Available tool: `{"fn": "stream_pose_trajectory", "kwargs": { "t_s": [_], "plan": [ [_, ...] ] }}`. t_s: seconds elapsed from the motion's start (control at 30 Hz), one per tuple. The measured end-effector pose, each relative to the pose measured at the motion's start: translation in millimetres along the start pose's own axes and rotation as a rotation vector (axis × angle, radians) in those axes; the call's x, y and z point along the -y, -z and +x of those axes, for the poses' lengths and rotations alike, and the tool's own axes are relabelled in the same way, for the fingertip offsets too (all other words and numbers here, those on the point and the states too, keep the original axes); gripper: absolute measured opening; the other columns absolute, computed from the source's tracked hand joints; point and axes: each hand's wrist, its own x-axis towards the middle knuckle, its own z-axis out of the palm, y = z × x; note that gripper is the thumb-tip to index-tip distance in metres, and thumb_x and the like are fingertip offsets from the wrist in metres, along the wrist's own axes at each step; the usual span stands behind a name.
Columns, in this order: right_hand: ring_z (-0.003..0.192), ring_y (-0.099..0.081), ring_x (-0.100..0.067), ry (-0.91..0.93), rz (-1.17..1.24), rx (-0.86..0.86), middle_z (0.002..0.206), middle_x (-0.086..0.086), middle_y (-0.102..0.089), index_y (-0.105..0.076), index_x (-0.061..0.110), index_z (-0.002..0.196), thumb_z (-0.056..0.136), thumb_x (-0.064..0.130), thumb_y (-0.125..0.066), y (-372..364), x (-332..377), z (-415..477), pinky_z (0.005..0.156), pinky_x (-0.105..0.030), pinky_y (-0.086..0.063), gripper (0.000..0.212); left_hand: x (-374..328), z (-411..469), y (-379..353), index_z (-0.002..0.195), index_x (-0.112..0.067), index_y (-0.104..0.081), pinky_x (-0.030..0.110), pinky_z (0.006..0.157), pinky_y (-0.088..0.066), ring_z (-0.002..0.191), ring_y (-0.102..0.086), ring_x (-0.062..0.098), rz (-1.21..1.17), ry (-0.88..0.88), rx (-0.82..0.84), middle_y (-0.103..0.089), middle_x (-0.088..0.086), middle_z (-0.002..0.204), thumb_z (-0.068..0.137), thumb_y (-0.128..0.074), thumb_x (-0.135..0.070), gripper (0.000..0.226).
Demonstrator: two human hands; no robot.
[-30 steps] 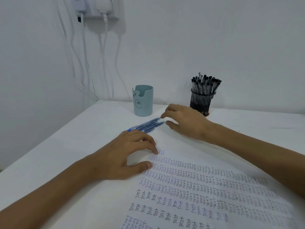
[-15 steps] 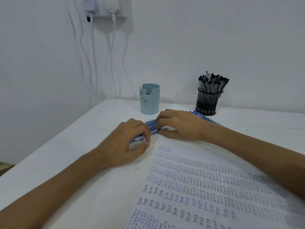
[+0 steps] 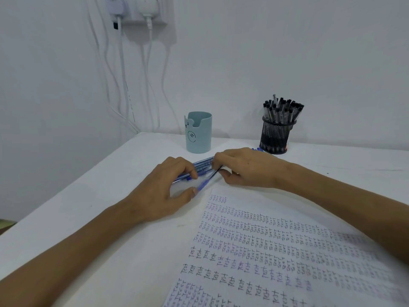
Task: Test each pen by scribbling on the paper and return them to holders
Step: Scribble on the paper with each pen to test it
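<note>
Several blue pens [image 3: 202, 166] lie bunched on the white table [image 3: 93, 209], between my two hands. My left hand [image 3: 163, 189] curls its fingers over the bunch's left end, and its thumb tip touches one blue pen [image 3: 204, 183] that sticks out toward me. My right hand [image 3: 245, 168] grips the bunch's right end with curled fingers. Behind them stands a light blue cup holder [image 3: 198, 132], its inside hidden. A black mesh holder [image 3: 276, 136] full of black-capped pens stands at the back right. The paper [image 3: 276, 251], covered in rows of "test" scribbles, lies in front.
Chargers and white cables [image 3: 120, 69] hang on the wall above the table's far left corner. The table's left edge runs diagonally toward me. My right forearm crosses above the paper's upper right part.
Both hands closed in on the blue pens and gathered them into a bunch. One pen now angles out near my left thumb. The camera moved a little closer.
</note>
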Motion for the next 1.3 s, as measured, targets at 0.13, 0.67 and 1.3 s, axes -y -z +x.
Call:
{"fn": "stream_pose_trajectory", "kwargs": {
  "t_s": [0.13, 0.67, 1.3],
  "plan": [
    [0.089, -0.056, -0.021, 0.030, -0.031, -0.070, 0.101, -0.002, -0.062, -0.060, 0.014, 0.113, 0.097, 0.019, -0.049, 2, -1, -8, 0.069, -0.030, -0.046, 0.020, -3, -1, 1, 0.110, -0.038, -0.056, 0.044, 0.091, -0.049, 0.107, -0.056, 0.014, -0.003, 0.002, 0.007, -0.059, -0.018, 0.112, 0.089, -0.058, -0.053, 0.026],
    [0.065, -0.057, -0.004, -0.419, 0.717, -0.409, 0.077, 0.000, -0.064, -0.065, 0.009, 0.074, 0.108, 0.029, -0.047, 0, 8, -21, 0.057, -0.024, -0.045, 0.043, -23, -5, 6, 0.128, -0.039, -0.065, 0.037, 0.114, -0.035, 0.137, -0.048, 0.007, 0.053, -0.230, 0.315, -0.051, -0.022, 0.143, 0.094, -0.068, -0.056, 0.038],
    [0.051, -0.053, -0.018, -0.662, 1.209, -0.108, 0.071, -0.016, -0.067, -0.063, 0.000, 0.090, 0.096, 0.004, -0.065, 3, 37, -30, 0.045, -0.024, -0.039, 0.007, -21, -5, 10, 0.134, -0.036, -0.060, 0.020, 0.117, -0.031, 0.142, -0.042, 0.001, 0.042, -0.197, 0.346, -0.048, -0.024, 0.149, 0.087, -0.076, -0.058, 0.055]
  ]
}}
